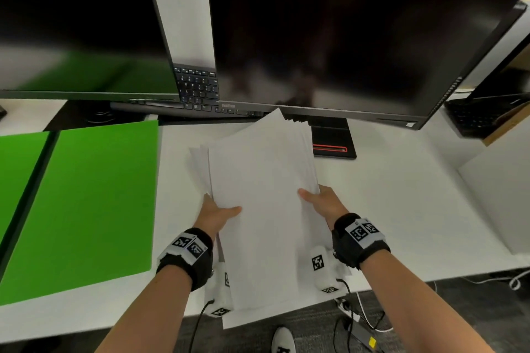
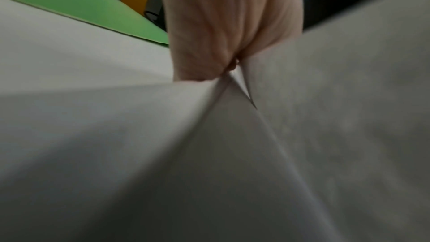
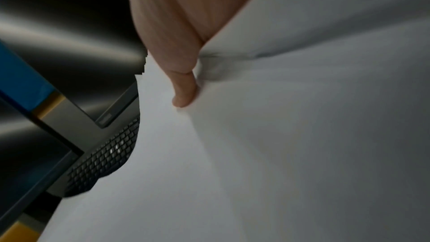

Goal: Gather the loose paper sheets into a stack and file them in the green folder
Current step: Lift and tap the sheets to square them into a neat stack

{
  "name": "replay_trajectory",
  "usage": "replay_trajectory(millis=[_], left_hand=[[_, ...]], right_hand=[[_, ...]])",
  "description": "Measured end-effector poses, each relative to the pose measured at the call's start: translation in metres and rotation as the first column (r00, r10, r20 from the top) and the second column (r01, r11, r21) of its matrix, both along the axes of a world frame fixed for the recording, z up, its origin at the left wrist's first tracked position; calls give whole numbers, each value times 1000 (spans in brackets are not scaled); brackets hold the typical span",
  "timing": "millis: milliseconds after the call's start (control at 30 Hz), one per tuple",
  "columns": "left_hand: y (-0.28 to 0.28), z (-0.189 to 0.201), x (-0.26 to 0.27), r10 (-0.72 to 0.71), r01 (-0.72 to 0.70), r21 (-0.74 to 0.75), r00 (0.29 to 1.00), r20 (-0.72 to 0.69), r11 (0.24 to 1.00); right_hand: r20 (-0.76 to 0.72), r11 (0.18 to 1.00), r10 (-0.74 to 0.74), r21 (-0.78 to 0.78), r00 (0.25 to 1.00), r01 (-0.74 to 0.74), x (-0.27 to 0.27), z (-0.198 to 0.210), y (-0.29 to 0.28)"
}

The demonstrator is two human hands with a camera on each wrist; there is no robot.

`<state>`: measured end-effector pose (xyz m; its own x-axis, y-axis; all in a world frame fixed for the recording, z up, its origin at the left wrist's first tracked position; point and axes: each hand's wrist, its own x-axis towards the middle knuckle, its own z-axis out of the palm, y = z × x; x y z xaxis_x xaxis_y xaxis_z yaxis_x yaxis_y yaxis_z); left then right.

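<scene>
I hold a fanned stack of white paper sheets (image 1: pixel 261 180) above the white desk (image 1: pixel 401 195), in front of the monitors. My left hand (image 1: pixel 215 212) grips its left edge with the thumb on top. My right hand (image 1: pixel 324 200) grips its right edge, thumb on top as well. The other fingers are hidden beneath the sheets. The sheet corners are uneven at the far end. The green folder (image 1: pixel 86 203) lies open and flat on the desk to the left. In the left wrist view the palm (image 2: pixel 221 25) pinches paper (image 2: pixel 302 135). In the right wrist view the thumb (image 3: pixel 184 91) presses on paper (image 3: pixel 279 144).
Two dark monitors (image 1: pixel 344 37) stand close behind the stack, with a laptop keyboard (image 1: pixel 198 86) between them. A black stand with a red stripe (image 1: pixel 332 143) sits behind the sheets. Another white sheet (image 1: pixel 499 198) lies at the right. Cables (image 1: pixel 358 315) hang below the desk edge.
</scene>
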<state>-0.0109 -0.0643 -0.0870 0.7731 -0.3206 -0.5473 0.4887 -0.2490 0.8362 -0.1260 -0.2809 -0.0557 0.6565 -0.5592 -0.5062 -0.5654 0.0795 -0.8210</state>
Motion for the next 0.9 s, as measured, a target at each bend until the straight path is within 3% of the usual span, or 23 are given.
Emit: replay_trajectory(millis=[133,267,367,467,567,700,800,900], left_hand=[[6,15,-7,1,4,-103,999,53,995],[13,43,-5,-116,130,-213,990,79,968],[17,58,2,-198,218,-225,974,106,950],[21,70,7,-192,218,-204,971,141,954],[18,86,12,-113,165,-179,956,269,970],[3,132,18,57,77,-250,871,488,965],[-9,166,18,195,27,-361,804,561,932],[-21,176,13,284,-2,-434,759,586,901]], right_hand=[[59,999,11,39,998,-14,-8,1,-3],[167,997,-11,74,986,-2,-19,1,-11],[219,972,-87,233,972,34,-21,6,-16],[266,952,8,292,964,-88,-20,24,-10],[391,973,27,200,920,-113,-11,51,-3],[589,1000,-16,-4,808,22,3,95,-3],[686,992,2,-94,728,86,7,125,-5],[703,983,56,-162,709,83,11,135,-9]])
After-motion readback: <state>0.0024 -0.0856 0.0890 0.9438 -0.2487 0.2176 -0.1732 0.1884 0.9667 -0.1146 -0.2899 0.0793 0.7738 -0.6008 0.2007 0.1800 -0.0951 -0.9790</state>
